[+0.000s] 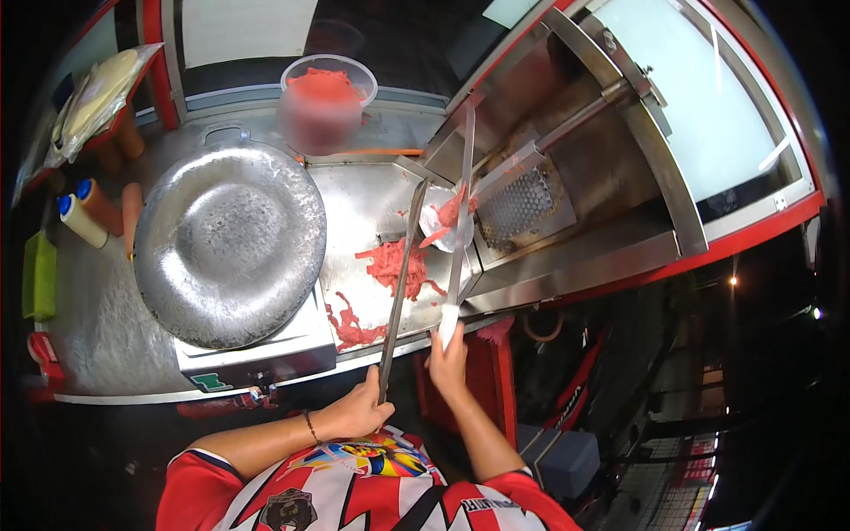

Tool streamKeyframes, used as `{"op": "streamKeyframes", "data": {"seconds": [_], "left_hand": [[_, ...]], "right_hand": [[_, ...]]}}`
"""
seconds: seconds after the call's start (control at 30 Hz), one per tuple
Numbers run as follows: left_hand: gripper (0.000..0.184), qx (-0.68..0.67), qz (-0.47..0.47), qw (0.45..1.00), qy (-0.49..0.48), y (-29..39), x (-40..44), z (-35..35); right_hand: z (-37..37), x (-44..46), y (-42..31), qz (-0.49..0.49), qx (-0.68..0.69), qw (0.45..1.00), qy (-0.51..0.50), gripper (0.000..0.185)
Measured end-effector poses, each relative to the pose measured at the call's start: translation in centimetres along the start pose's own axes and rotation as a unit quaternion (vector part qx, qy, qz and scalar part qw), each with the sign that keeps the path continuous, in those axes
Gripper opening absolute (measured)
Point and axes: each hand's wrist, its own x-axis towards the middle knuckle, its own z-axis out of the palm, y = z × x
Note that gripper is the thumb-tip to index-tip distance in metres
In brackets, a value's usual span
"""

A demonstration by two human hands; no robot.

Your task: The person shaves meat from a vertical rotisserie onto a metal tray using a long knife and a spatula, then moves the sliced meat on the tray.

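My right hand (450,361) is closed around the white handle of a long knife (462,203), its blade pointing away toward the grill. In my left hand (354,409) is the near end of a long, dark, narrow metal bar (403,283), which I cannot identify more exactly. Bar and blade stand side by side, apart. Beneath the bar, red strips of meat (385,264) lie heaped on the steel tray (359,208); a smaller pile of meat (352,329) sits nearer me. Behind the blade, a round pale disc (434,219) carries more red meat, partly hidden.
To the left a large domed metal griddle (232,243) covers much of the counter. A clear tub (363,78) of red meat stands at the back. The steel grill (518,203) rises at right. Sauce bottles (82,219) and a green container (39,276) line the far left.
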Motion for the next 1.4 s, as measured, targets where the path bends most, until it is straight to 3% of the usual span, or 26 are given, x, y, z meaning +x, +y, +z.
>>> {"op": "streamKeyframes", "data": {"seconds": [0.1,0.2,0.3,0.37,0.43,0.5,0.67,0.77,0.9,0.97,1.0,1.1,1.17,1.23,1.3,1.4], "left_hand": [[0.041,0.000,-0.004,1.000,-0.003,-0.1,0.2,0.0],[0.040,-0.027,-0.002,1.000,0.002,0.0,0.7,-0.2],[0.039,-0.041,-0.007,0.999,-0.001,0.1,1.5,-0.4],[0.041,-0.034,0.006,0.999,0.008,-0.1,2.4,-0.5],[0.042,-0.027,0.012,0.999,0.014,-0.2,2.7,-0.3],[0.044,-0.029,0.000,1.000,-0.003,0.4,2.5,-0.5],[0.040,-0.038,0.012,0.999,0.002,0.4,2.1,0.3],[0.040,-0.020,0.011,1.000,0.009,-0.6,0.9,1.5],[0.041,-0.037,0.001,0.999,-0.005,0.2,0.4,0.8],[0.032,-0.016,0.040,0.999,0.024,-0.9,1.6,1.1],[0.029,-0.004,0.056,0.998,0.036,-1.3,2.0,1.4],[0.045,-0.047,0.002,0.999,0.000,0.5,1.8,0.6],[0.049,-0.041,0.003,0.999,0.000,0.0,2.6,0.8],[0.052,-0.054,0.017,0.998,0.002,0.0,3.2,0.3],[0.066,-0.052,0.017,0.998,0.000,0.7,3.8,-0.4],[0.082,-0.038,0.006,0.999,0.005,1.2,4.4,-1.2]], "right_hand": [[-0.7,0.0,-0.4,0.027,0.010,0.999,-0.026,0.029],[-0.3,4.7,0.4,-0.046,-0.045,0.998,0.009,0.022],[-0.3,0.4,3.3,-0.052,-0.069,0.996,0.011,0.022],[-1.0,-5.4,4.7,0.077,-0.054,0.995,-0.025,0.028],[-1.6,-6.6,3.4,0.054,-0.103,0.993,-0.034,0.027],[-2.6,-5.0,2.2,0.039,-0.133,0.990,-0.034,0.026],[-3.5,4.0,-3.7,-0.020,-0.048,0.999,0.006,0.026],[-2.4,7.6,-6.4,-0.044,-0.089,0.994,0.033,0.026],[-1.1,2.5,-0.3,-0.016,-0.086,0.996,0.010,0.035],[-1.2,-1.3,1.7,-0.043,-0.078,0.995,0.043,0.028],[-1.7,-2.0,2.3,0.001,-0.054,0.999,0.001,0.030],[-2.6,1.7,-0.1,-0.035,-0.151,0.988,0.005,0.030],[-3.6,2.5,-2.0,-0.003,-0.167,0.986,-0.016,0.027],[-5.3,0.6,-2.1,0.000,-0.171,0.985,-0.032,0.028],[-8.7,-3.8,-1.6,0.109,-0.216,0.967,-0.082,0.031],[-15.1,-9.7,0.6,0.069,-0.198,0.969,-0.131,0.034]]}}
